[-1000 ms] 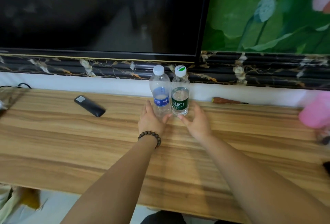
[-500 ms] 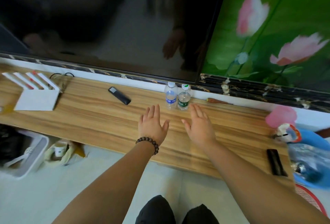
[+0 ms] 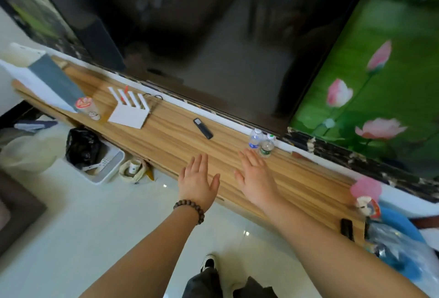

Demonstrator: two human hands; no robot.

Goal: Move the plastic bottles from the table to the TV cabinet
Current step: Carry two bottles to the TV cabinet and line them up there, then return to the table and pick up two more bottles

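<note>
wood-grain planks are forming the top of the tv cabinet point(image 3: 297, 179), and both hands are hovering over its near edge, empty and flat. the left hand point(image 3: 198, 182) is spreading its fingers with the palm facing down, gripping nothing, and a beaded bracelet point(image 3: 190, 210) is circling its wrist. the right hand point(image 3: 255, 176) is lying open beside it, fingers extended, also holding nothing. just beyond the right fingertips point(image 3: 249, 155), two plastic bottles are standing upright on the cabinet against the back edge, side by side and apparently touching: the blue-labelled bottle point(image 3: 255, 139) toward the left hand's side and the green-labelled bottle point(image 3: 267, 146) right next to it. neither hand is touching either bottle. further out past the left hand, a dark remote point(image 3: 202, 128) is lying flat on the wood, and well beyond that a white router point(image 3: 129, 112) is sitting with its antennas up. a large dark tv screen point(image 3: 202, 43) is filling the wall behind the bottles. off to the right of the right hand, a pink object point(image 3: 365, 187) is sitting, too blurred to name, and a second dark remote point(image 3: 346, 229) is lying near the cabinet's end.
</note>
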